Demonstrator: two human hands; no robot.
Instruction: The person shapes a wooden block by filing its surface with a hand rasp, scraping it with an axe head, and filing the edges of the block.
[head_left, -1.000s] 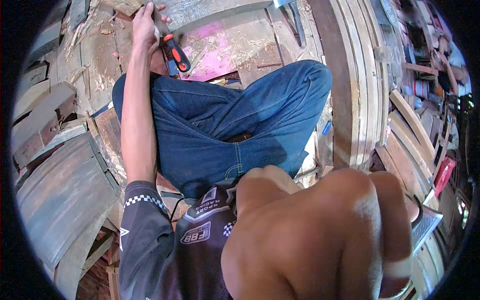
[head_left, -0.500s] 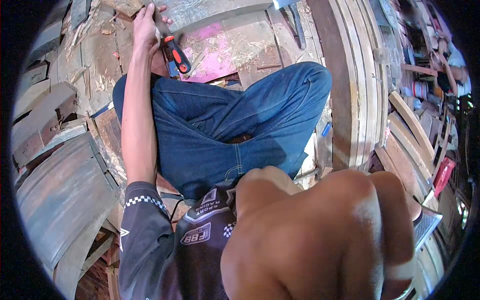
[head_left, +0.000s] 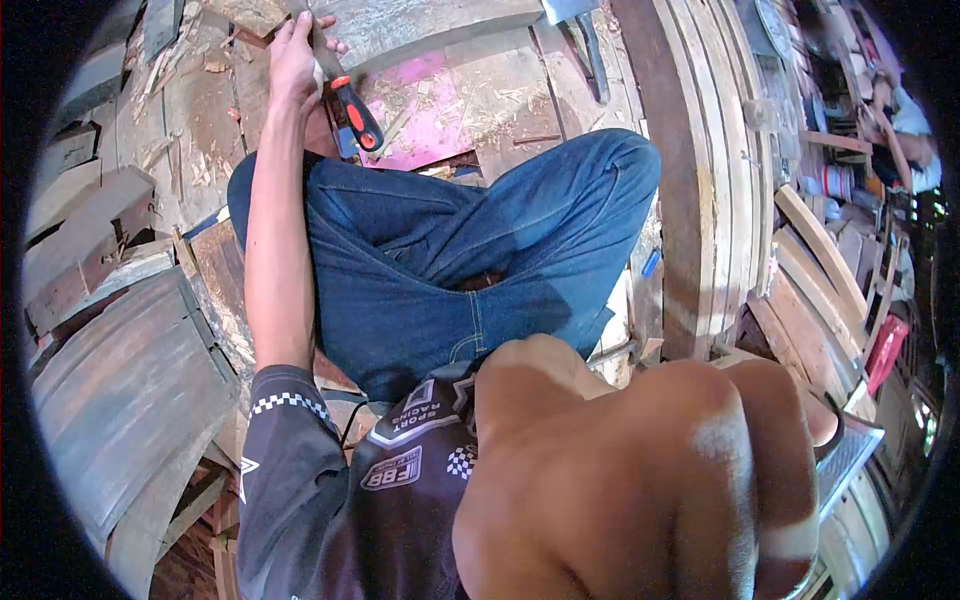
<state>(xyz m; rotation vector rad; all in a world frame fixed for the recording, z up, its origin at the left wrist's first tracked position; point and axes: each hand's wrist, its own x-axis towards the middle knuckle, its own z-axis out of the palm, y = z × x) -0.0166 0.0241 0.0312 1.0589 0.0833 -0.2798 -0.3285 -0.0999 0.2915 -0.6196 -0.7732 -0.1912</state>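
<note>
My left hand [head_left: 298, 68] reaches forward at the upper left, its fingers around the shaft of a chisel-like tool with a red-and-black handle [head_left: 358, 118]. The handle points back towards my knee, while the tool's far end is hidden at the hand. Just beyond the fingertips is a wooden block [head_left: 250, 14], and a thick grey board [head_left: 430, 25] lies to the right of it. Close to the camera, my right hand [head_left: 640, 470] is closed in a fist with its back to me. Anything inside that fist is hidden.
My crossed legs in jeans [head_left: 470, 230] fill the middle. Wood shavings litter a pink sheet [head_left: 425, 125]. A dark-handled metal tool [head_left: 592, 60] lies at the top. Long planks [head_left: 690, 180] run along the right, with another person [head_left: 905, 135] beyond. Boards [head_left: 130, 390] are stacked left.
My right fist has shifted slightly down in the view. The left hand and the tool in it keep their place against the boards; the whole view has moved a little.
</note>
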